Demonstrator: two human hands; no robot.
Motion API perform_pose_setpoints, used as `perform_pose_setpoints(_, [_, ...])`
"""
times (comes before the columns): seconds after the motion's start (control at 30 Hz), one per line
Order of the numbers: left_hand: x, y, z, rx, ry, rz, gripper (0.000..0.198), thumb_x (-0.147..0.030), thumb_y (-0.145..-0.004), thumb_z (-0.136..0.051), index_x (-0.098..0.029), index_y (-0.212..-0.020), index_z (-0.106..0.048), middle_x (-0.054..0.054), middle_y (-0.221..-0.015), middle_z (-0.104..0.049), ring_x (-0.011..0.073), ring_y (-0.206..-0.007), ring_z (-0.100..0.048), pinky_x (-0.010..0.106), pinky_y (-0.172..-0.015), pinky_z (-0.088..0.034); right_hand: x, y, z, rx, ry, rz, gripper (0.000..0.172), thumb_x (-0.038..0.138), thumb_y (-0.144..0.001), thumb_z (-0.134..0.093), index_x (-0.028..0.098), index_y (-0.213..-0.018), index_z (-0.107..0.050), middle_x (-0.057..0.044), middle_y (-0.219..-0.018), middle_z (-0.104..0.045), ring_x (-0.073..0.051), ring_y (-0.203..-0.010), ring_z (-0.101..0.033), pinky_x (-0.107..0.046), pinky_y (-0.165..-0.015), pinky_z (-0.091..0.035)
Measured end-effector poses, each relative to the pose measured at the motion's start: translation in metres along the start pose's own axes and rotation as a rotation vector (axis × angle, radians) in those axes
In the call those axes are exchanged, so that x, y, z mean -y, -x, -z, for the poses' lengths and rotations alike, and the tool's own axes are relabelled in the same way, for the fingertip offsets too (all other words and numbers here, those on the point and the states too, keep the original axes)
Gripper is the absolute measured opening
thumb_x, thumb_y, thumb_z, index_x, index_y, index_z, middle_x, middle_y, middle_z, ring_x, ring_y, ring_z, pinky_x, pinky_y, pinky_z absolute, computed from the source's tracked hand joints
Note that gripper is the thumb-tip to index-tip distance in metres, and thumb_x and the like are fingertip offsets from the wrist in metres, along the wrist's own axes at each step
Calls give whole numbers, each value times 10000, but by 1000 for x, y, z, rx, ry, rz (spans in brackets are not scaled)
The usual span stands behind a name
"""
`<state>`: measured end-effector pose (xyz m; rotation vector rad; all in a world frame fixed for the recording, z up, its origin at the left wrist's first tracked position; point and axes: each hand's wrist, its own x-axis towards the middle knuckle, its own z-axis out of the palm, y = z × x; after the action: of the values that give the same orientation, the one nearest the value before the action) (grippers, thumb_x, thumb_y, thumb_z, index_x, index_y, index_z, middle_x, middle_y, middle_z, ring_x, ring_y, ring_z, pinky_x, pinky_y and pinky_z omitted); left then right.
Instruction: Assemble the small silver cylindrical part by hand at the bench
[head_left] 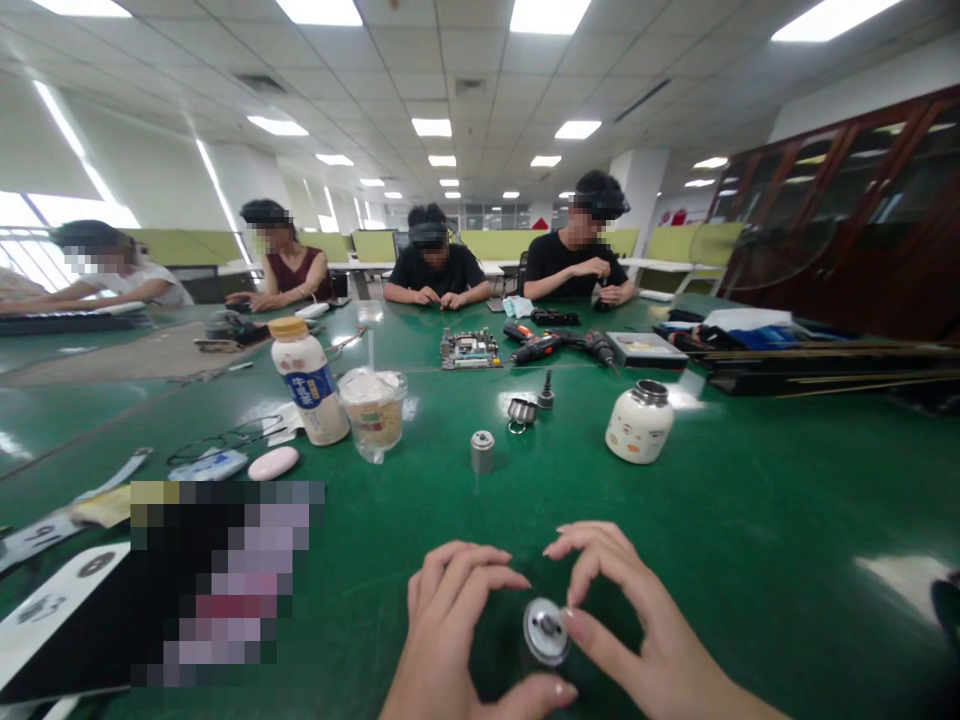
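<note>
Holding the left hand [452, 625] in a wide curve around a round metal part [543, 632], with fingertips just beyond it and thumb out on its near side, leaving a broad gap. Holding the right hand [660, 625] on the opposite side, with thumb and forefinger close together at the right rim of the part; cannot tell whether actually pinching it. Placing the part toward the near edge of the green table [772, 560], between both hands, with its pale flat face visible.

Can see, farther from that edge, an upright metal cylinder [482, 456], then a shiny cup-shaped piece [522, 411] just beside a dark ribbed piece [547, 392]. Can see a patterned white jar [639, 426] toward the right edge, and toward the left edge a yellow-capped bottle [309, 392] beside a plastic cup [371, 415], near a pink oval object [274, 463]. Can make out, nearer the far edge, a circuit board [470, 349] beside power drills [541, 347], and co-workers [435, 268] seated along that edge
</note>
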<state>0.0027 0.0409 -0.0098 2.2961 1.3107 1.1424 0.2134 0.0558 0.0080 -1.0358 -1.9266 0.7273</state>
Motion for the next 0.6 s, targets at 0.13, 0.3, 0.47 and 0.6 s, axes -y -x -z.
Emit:
perform_pose_setpoints(0.13, [-9, -4, 3, -106, 110, 36, 276, -316, -723, -823, -292, -976, -715, 72, -1141, -643, 319, -1125, -497, 499, -969, -407, -3, 4, 0, 162, -117, -20, 173, 304, -931, -516, 255, -1083, -584, -70, -1084, -662, -263, -1059, -615, -423, -924, -487])
perform_pose_setpoints(0.3, [-17, -10, 3, -87, 76, 19, 241, -146, -746, -751, -355, -864, -770, 44, -1175, -618, 324, -1161, -444, 538, -991, -362, -3, 6, 1, 338, -190, 35, 346, 219, -844, -502, 212, -1181, -582, -93, -1128, -668, -269, -1055, -628, -390, -908, -501])
perform_pose_setpoints(0.47, [-12, -15, 9, -108, 36, -14, 167, -219, -803, -751, -368, -874, -779, 41, -1126, -638, 311, -1110, -466, 512, -937, -419, 6, 3, -2, 334, -124, -120, 417, 190, -726, -668, 187, -1138, -605, -95, -1114, -677, -275, -1041, -626, -390, -930, -486])
perform_pose_setpoints(0.6, [6, -20, 13, -225, -124, 81, 190, -228, -795, -777, -400, -875, -792, 37, -1116, -645, 323, -1092, -469, 538, -918, -404, 11, 1, -3, 325, -133, -176, 350, 190, -756, -690, 197, -1103, -640, -70, -1080, -703, -257, -1029, -638, -376, -937, -468])
